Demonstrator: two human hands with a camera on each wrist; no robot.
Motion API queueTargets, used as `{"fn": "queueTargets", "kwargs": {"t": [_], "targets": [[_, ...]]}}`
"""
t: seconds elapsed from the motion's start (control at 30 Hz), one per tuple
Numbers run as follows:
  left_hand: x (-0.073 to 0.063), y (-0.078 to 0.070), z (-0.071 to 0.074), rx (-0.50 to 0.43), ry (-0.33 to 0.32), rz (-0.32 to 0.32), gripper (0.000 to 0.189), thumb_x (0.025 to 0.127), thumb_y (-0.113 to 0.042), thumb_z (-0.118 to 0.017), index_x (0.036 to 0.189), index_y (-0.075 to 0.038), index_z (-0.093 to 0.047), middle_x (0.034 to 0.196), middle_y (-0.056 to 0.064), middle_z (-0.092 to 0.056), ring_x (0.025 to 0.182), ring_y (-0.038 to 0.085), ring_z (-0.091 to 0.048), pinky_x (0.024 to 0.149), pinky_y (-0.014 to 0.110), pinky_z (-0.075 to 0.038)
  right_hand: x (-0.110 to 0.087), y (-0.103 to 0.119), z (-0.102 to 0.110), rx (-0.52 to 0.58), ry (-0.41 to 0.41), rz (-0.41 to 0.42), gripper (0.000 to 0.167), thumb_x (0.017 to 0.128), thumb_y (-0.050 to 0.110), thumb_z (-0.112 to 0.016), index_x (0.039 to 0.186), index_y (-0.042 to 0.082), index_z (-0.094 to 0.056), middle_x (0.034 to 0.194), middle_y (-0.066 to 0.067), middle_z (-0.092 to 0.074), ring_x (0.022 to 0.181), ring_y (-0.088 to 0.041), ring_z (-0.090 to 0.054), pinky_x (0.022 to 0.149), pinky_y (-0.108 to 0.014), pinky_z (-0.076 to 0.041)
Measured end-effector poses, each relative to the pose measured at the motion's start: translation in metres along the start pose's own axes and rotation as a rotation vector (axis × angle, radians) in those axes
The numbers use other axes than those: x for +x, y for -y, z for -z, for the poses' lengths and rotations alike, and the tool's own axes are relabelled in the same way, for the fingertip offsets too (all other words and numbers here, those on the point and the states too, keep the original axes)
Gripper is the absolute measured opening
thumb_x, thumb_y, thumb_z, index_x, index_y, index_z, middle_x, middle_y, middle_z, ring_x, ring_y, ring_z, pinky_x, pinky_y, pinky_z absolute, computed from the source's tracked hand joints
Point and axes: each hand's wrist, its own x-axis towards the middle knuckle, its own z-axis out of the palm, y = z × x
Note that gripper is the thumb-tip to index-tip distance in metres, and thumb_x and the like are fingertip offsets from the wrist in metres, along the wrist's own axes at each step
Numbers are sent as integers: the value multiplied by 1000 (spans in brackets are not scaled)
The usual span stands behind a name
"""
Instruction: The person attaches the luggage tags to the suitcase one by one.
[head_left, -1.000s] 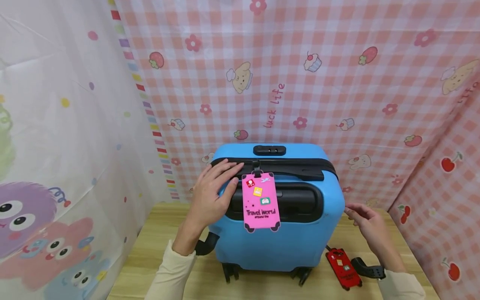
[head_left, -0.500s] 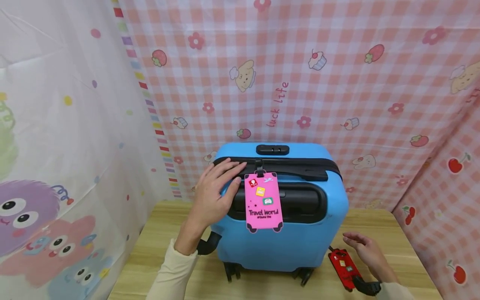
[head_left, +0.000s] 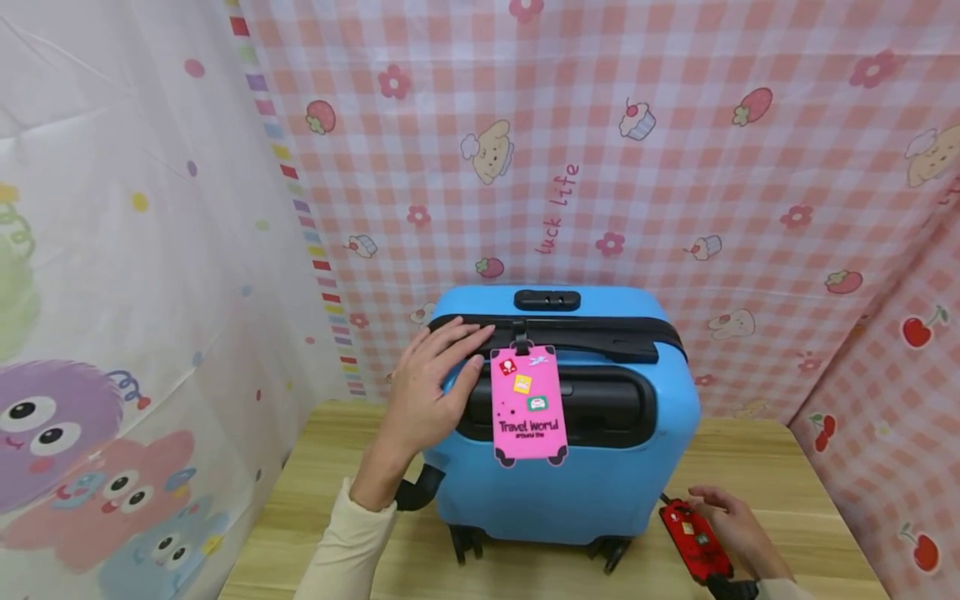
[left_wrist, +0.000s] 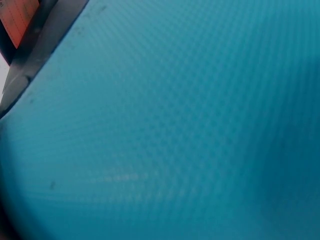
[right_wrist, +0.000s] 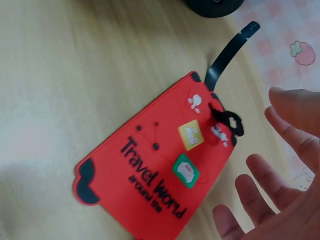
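A blue suitcase (head_left: 555, 492) stands upright on its wheels in the head view. My left hand (head_left: 431, 392) rests on its top left edge, fingers extended over the black trim. Beside those fingertips a pink luggage tag (head_left: 527, 408) hangs by a black strap down the suitcase's front. To the right, a red luggage tag (head_left: 690, 537) lies flat on the tabletop, its black strap (right_wrist: 227, 57) unfastened and sticking out. Just right of that tag is my right hand (head_left: 738, 529), its fingers apart and holding nothing in the right wrist view. Blue shell fills the left wrist view.
The wooden table (head_left: 300, 517) runs beneath everything. A pink checked cloth (head_left: 570, 150) hangs close behind the suitcase, and a white cartoon-printed cloth (head_left: 150, 275) closes off the left side. One black suitcase wheel (right_wrist: 215, 6) shows near the red tag.
My right hand has come away from the suitcase's right side and moved down beside the red luggage tag. The left hand keeps its place on the suitcase. The head view has shifted slightly.
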Motion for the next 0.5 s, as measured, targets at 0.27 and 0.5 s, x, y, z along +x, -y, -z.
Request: {"fn": "queueTargets", "kwargs": {"t": [0.27,0.5], "targets": [[1,-1,0,-9,-2,2,38,100,-29,-53,137,-21,-62,138,4,-59,140,24,-42,117,58,-20,1,-18,-1,-75,21,10,53,103,23,-49,143,-9,-36,139,-43,-33,123,-55,-41,94,-61,-45],[0,-1,0,-8,-5,8,38,100,-29,-54,136,-21,-62,138,3,-60,140,24,-42,117,58,-20,3,-19,-7,-45,-9,-12,59,104,33,-47,144,-9,-33,136,-40,-40,115,-47,-51,90,-55,-48]]}}
